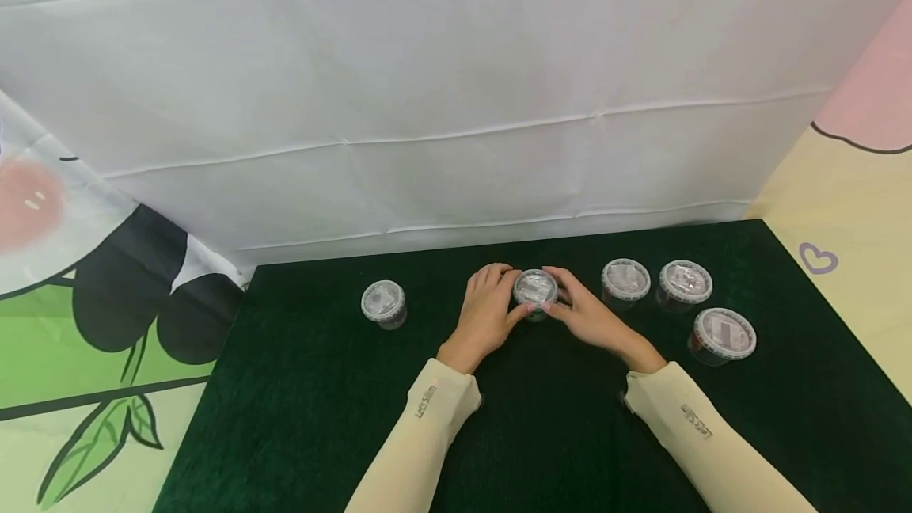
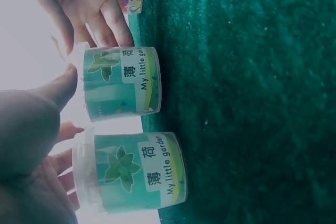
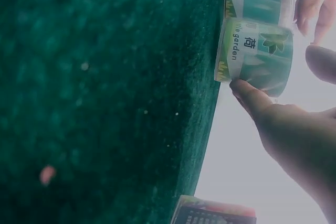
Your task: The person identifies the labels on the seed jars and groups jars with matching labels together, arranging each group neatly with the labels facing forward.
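Both hands meet at a small lidded clear plastic cup [image 1: 536,288]. In the left wrist view this cup [image 2: 123,85] has a green mint-leaf label reading "My little garden". My right hand [image 1: 587,315] grips it, its fingers around the far and right sides. A second cup with the same label [image 2: 139,169] stands close beside it, hidden under the left hand in the head view. Fingers of my left hand [image 1: 484,315] lie behind its lid, while the thumb reaches to the first cup's rim. Both cups appear upright on the dark green cloth.
Another lidded cup [image 1: 383,303] stands to the left. Three more, a cup [image 1: 625,282], a cup [image 1: 685,283] and a cup [image 1: 723,335], are grouped at the right. A white cloth backdrop [image 1: 456,180] rises behind the green tabletop [image 1: 306,402].
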Demonstrator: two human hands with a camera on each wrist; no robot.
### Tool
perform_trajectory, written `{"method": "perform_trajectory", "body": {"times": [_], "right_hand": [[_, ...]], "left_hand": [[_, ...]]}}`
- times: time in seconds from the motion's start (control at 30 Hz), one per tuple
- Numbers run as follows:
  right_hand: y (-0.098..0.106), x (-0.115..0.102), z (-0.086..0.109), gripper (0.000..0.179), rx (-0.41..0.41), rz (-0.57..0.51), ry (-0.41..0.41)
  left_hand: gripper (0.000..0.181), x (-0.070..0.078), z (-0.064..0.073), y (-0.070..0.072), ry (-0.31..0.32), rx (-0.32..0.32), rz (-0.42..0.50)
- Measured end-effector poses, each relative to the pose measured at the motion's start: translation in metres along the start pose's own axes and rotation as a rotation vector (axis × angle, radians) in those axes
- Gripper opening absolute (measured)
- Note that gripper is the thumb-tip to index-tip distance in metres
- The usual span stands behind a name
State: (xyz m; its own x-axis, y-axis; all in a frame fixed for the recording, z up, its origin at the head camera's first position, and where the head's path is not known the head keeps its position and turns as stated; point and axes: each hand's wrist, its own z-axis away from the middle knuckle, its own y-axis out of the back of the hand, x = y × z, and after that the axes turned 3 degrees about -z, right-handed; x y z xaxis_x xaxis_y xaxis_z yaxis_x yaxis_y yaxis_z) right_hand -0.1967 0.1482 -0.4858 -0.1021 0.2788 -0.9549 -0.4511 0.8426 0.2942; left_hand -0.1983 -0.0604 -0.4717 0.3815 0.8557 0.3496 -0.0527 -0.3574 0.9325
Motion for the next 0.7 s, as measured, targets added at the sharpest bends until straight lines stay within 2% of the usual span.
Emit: {"method": "perform_trajectory", "body": {"times": [0.47,0.7], "right_hand": [[0.0025,0.0037,-0.0050,0.063,-0.039,-0.046,-0.064],[0.0005,0.0045,-0.0022,0.064,-0.026,-0.027,-0.071]], "left_hand": [[0.060,0.0023,-0.0011,-0.0017,0.028,-0.002,-0.039],[0.062,0.0045,0.0020,-0.0017,0.044,-0.016,-0.041]]}}
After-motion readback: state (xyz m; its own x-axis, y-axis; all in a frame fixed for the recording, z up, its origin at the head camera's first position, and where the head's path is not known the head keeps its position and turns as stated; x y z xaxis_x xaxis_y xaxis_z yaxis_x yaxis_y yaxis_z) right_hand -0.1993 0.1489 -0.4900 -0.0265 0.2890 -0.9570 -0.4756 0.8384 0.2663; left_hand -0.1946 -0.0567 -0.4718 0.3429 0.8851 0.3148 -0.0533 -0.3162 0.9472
